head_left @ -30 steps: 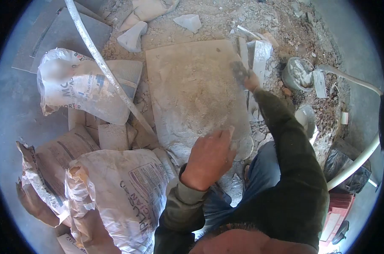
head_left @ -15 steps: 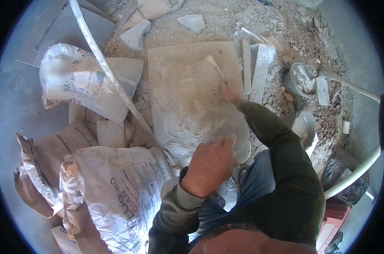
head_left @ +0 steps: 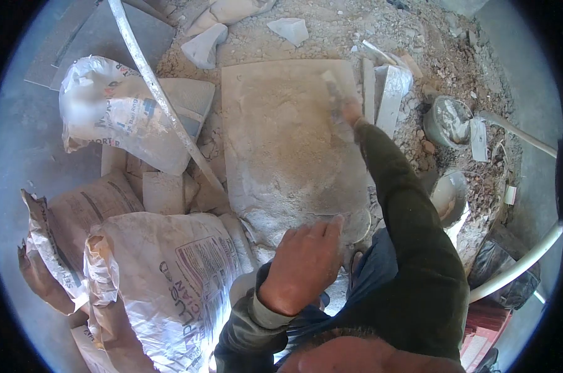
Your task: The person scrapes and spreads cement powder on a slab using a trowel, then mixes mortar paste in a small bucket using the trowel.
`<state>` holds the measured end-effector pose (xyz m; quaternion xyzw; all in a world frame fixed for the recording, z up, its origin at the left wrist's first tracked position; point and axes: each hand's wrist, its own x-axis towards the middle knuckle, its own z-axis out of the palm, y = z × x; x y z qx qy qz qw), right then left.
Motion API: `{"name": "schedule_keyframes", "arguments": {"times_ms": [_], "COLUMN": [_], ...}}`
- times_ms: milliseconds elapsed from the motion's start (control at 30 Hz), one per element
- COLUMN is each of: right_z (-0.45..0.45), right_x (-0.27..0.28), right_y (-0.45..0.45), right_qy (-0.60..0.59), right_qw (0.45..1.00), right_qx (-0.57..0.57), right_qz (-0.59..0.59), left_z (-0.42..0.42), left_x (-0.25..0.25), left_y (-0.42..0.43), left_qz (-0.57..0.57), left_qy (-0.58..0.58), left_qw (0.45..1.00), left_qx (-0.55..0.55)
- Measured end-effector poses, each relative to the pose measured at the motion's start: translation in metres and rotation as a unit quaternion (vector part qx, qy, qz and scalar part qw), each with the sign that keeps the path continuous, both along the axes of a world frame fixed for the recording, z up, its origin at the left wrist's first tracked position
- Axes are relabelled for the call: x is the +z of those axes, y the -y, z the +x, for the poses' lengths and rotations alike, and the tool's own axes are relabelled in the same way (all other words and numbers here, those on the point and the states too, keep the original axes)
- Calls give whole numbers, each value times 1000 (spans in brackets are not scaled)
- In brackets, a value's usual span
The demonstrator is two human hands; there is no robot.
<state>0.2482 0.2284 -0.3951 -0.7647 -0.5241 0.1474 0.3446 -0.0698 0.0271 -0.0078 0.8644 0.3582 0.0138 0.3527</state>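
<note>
A dusty flat slab (head_left: pixel 275 118) lies on the rubble, its surface covered with pale powder. My right hand (head_left: pixel 351 114) is over the slab's upper right part, around a light tool (head_left: pixel 332 84) that is smeared by motion. At the slab's near edge is my left hand (head_left: pixel 306 261), seen from the back, with its fingers bent together; what they hold, if anything, is hidden. Beneath that edge, close to the left hand, part of a round rim (head_left: pixel 360 227) shows.
Paper sacks (head_left: pixel 176 280) fill the lower left, and a mortar bag (head_left: pixel 138 118) lies above them. A pale pole (head_left: pixel 163 99) slants down to the slab. Two buckets (head_left: pixel 446 121) stand at the right, near a white pipe (head_left: pixel 517 267) and wood strips (head_left: pixel 390 93).
My right hand went inward from the slab's right edge, then back up and rightward with the tool. My left hand has sunk slightly toward my body.
</note>
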Motion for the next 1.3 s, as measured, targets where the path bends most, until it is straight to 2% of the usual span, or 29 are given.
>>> {"name": "schedule_keyframes", "arguments": {"times_ms": [33, 100, 233, 333, 433, 533, 600, 667, 733, 833, 867, 933, 967, 1067, 1167, 1267, 1300], "right_z": [-4, -27, -51, -67, -60, -21, -3, 14, 10, -48, -59, -82, -90, -85, -81, -83, -76], "right_x": [-16, 0, 85, 111, 113, 104, 95, 42, -42, 6, -9, 1, 37, 75, 83, 119, 110], "right_y": [-3, 0, 25, 42, 62, 95, 139, 188, 225, 199, 186, 149, 132, 109, 94, 78, 69], "right_qy": [47, -7, -44, -82, -15, 9, -97, -148, -192, -199, -135, -90, -107, -155, -51, -33, 7], "right_qw": [999, 1000, 993, 983, 983, 996, 995, 980, 977, 979, 989, 995, 992, 987, 996, 993, 994], "right_qx": [25, 11, 73, 162, 152, 59, -6, -74, -81, -32, -29, -40, -54, -7, 64, 89, 76], "right_qz": [6, -23, -85, 40, 99, 73, 22, -113, -47, -40, -47, -13, 29, -49, -27, 68, 72], "left_z": [1, 3, 8, 16, 19, 14, 10, 6, 6, 8, 9, 12, 12, 11, 10, 8, 6], "left_x": [-1, -4, -8, -12, -19, -15, -11, -10, -11, -12, -12, -15, -16, -13, -14, -13, -12], "left_y": [0, -2, -7, -12, -17, -17, -16, -14, -13, -11, -10, -8, -7, -7, -8, -8, -6], "left_qz": [3, 5, 4, -3, -16, -16, -14, -15, -10, -1, 3, 3, 3, 0, 12, 16, 20], "left_qy": [5, 14, 18, 23, 27, 26, 16, 0, 10, 1, -3, -1, 0, -1, 14, 26, 23], "left_qw": [1000, 1000, 1000, 999, 999, 999, 999, 999, 999, 999, 999, 999, 999, 999, 999, 999, 999], "left_qx": [0, -6, -22, -38, -41, -35, -35, -37, -34, -39, -43, -42, -40, -46, -41, -22, -15]}}
